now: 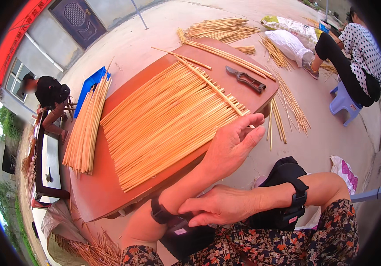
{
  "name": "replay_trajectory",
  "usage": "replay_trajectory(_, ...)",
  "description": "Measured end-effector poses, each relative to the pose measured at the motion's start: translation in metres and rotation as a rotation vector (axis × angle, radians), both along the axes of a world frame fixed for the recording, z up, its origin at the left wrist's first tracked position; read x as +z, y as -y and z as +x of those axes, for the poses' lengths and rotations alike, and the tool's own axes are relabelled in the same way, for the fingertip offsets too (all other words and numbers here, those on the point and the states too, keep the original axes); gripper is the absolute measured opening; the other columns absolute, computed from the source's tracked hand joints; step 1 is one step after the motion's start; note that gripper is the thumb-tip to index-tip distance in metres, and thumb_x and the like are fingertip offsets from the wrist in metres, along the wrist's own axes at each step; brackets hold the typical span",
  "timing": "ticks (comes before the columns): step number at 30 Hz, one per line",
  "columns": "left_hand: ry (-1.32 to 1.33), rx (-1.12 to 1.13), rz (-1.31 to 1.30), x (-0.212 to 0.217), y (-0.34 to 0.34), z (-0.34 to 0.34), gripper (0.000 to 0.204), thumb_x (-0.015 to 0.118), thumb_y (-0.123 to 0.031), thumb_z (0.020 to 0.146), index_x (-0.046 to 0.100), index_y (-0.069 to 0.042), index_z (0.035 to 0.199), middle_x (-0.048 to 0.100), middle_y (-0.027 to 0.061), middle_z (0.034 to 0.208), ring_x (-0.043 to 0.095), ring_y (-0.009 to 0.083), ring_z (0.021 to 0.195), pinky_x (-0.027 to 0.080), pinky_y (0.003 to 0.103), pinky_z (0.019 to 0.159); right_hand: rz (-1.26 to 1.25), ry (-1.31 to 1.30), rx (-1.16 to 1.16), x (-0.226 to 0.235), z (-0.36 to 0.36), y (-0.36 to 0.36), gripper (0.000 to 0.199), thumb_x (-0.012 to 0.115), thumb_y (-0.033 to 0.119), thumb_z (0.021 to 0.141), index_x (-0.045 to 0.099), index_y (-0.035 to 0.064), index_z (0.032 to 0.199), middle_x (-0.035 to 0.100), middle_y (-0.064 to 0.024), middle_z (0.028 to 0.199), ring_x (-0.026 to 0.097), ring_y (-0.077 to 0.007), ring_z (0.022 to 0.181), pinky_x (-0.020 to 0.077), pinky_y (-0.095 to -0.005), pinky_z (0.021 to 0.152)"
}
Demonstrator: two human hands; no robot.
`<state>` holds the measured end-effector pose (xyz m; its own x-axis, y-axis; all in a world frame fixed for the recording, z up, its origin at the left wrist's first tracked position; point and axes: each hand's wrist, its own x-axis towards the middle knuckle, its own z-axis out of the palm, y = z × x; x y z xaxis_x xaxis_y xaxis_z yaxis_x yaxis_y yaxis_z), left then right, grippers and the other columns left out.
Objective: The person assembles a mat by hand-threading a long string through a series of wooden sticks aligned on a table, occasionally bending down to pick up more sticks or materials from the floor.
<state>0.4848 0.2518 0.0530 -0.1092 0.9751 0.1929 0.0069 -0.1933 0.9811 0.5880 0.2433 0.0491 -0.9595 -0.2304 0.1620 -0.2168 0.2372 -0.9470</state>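
A brown wooden table (110, 195) is seen from above, and across its middle a wide mat of pale straw stalks (164, 119) is laid side by side in a flat row. The left hand (232, 144) is raised at the near edge of the table, just beside the right-hand end of the laid stalks; its fingers (254, 119) are spread open and nothing is gripped by them. A black wrist strap (159, 213) is worn on the left forearm, with a small black box (184, 235) attached below it. The right hand (217, 206) is laid against that left wrist, its fingers (197, 218) curled loosely onto the strap and the box; whether the box is actually pinched cannot be told. A second black strap (294, 204) is worn on the right wrist. A single long stalk (210, 84) is laid crosswise over the row, and a pair of dark shears (246, 80) is placed near the far right edge of the table. A separate bundle of stalks (86, 126) rests along the left side of the table, partly over a blue tray (91, 84). More stalks (288, 108) are scattered on the concrete floor to the right. A person in a spotted top (359, 57) is seated on a lilac stool (343, 102) at the upper right, and another person in black (51, 95) is bent over at the left.
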Motion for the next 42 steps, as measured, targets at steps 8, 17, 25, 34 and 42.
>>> replay_trajectory(8, 0.059, -0.108, -0.194, 0.009, 0.043, -0.034, 0.045, 0.059, -0.030, 0.101, 0.057, 0.005, 0.130, 0.066, 0.0093, 0.119, 0.066, 0.0146, 0.103, 0.052, 0.028, 0.088, 0.137, -0.219, -0.119, -0.003, -0.025, 0.045, 0.029, 0.064, 0.022, 0.094, 0.054, 0.0103, 0.119, 0.063, -0.0129, 0.079, 0.063, -0.0363, 0.073, 0.0503, -0.0431, 0.067)
replay_trajectory(17, 0.015, -0.087, -0.193, -0.014, 0.059, -0.057, 0.037, 0.059, -0.026, 0.100, 0.063, 0.004, 0.121, 0.070, 0.0068, 0.103, 0.067, 0.0126, 0.093, 0.053, 0.027, 0.081, 0.207, -0.150, -0.005, -0.015, -0.049, 0.057, 0.034, 0.063, 0.028, 0.095, 0.053, 0.0119, 0.123, 0.065, -0.0134, 0.086, 0.065, -0.0364, 0.081, 0.0514, -0.0448, 0.070)
replay_trajectory(25, -0.036, -0.037, -0.060, -0.015, 0.054, -0.044, 0.027, 0.062, -0.019, 0.093, 0.068, 0.004, 0.106, 0.070, 0.0135, 0.082, 0.066, 0.0194, 0.075, 0.052, 0.034, 0.071, 0.132, -0.310, 0.016, -0.028, -0.058, 0.050, 0.033, 0.068, 0.026, 0.092, 0.059, 0.0090, 0.119, 0.067, -0.0128, 0.097, 0.063, -0.0352, 0.097, 0.0505, -0.0425, 0.082)
replay_trajectory(34, -0.090, -0.025, -0.036, -0.005, 0.062, -0.046, 0.024, 0.065, -0.016, 0.088, 0.070, 0.005, 0.097, 0.071, 0.0191, 0.085, 0.069, 0.0274, 0.079, 0.054, 0.037, 0.074, 0.114, -0.315, 0.037, -0.036, -0.057, 0.051, 0.046, 0.079, 0.025, 0.085, 0.061, 0.0086, 0.124, 0.067, -0.0137, 0.112, 0.065, -0.0347, 0.102, 0.0525, -0.0422, 0.085)
replay_trajectory(42, -0.212, -0.026, 0.015, -0.011, 0.064, -0.058, 0.024, 0.064, -0.017, 0.091, 0.069, 0.004, 0.102, 0.071, 0.0139, 0.082, 0.065, 0.0167, 0.071, 0.052, 0.033, 0.068, 0.112, -0.313, 0.048, -0.039, -0.060, 0.058, 0.056, 0.073, 0.026, 0.089, 0.054, 0.0103, 0.139, 0.067, -0.0139, 0.113, 0.064, -0.0356, 0.106, 0.0510, -0.0433, 0.091)
